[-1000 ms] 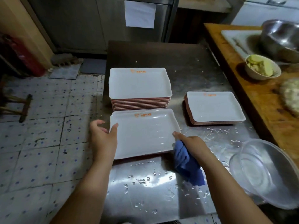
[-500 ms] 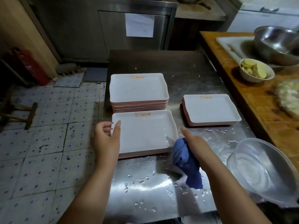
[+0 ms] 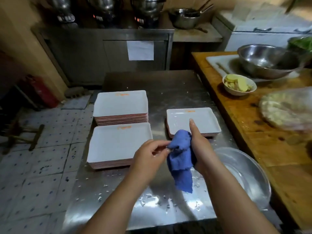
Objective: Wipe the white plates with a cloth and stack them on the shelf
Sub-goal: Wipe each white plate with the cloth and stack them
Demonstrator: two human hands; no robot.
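Observation:
Three stacks of white rectangular plates with pink undersides stand on the wet steel table (image 3: 177,85): a tall far-left stack (image 3: 120,105), a near-left stack (image 3: 118,144) and a low right stack (image 3: 192,120). A blue cloth (image 3: 180,157) hangs above the table between the near-left and right stacks. My right hand (image 3: 200,146) grips the cloth, forefinger pointing forward. My left hand (image 3: 150,157) pinches the cloth's left edge with its fingertips. Neither hand touches a plate.
A clear plastic bowl (image 3: 244,174) sits at the table's near right corner. On the wooden counter (image 3: 239,115) to the right are a small bowl of slices (image 3: 238,84), a steel bowl (image 3: 268,60) and a covered dish (image 3: 288,108). Tiled floor lies left.
My left hand let go of the near-left plate and moved right to pinch the cloth. My right hand lifted the cloth off the plate's corner. The camera tilted up.

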